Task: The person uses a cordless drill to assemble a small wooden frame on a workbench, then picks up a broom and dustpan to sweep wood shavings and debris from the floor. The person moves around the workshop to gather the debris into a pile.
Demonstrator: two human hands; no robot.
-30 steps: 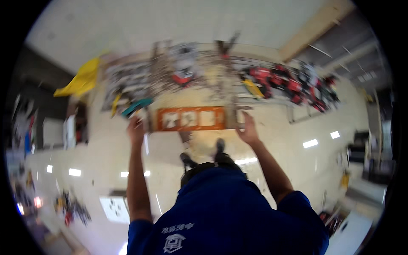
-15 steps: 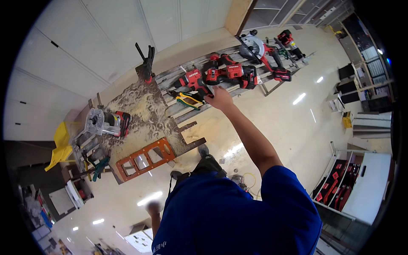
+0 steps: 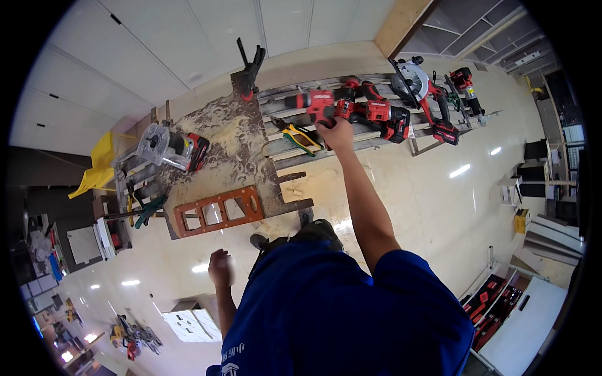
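My right hand (image 3: 336,133) is closed around the handle of a red and black cordless drill (image 3: 321,104), whose dark nose points left over the slatted rack. Just below that nose lie yellow and green pliers (image 3: 300,138). Close on the right of my hand rest more red and black drills (image 3: 380,111), partly overlapping each other. My left hand (image 3: 221,268) hangs apart from everything, low on the left beside my body. Motion smears its fingers, so I cannot tell how they are held.
A dusty patterned board (image 3: 216,156) carries an orange template (image 3: 219,213), a clear-based router (image 3: 169,147) and a black clamp (image 3: 249,70). A circular saw (image 3: 414,84) sits farther right on the rack. A white-doored cabinet (image 3: 533,316) stands at the lower right.
My right hand has closed on the drill and raised it off the rack. My left hand has come up a little. The whole view has shifted, moving the bench rightward.
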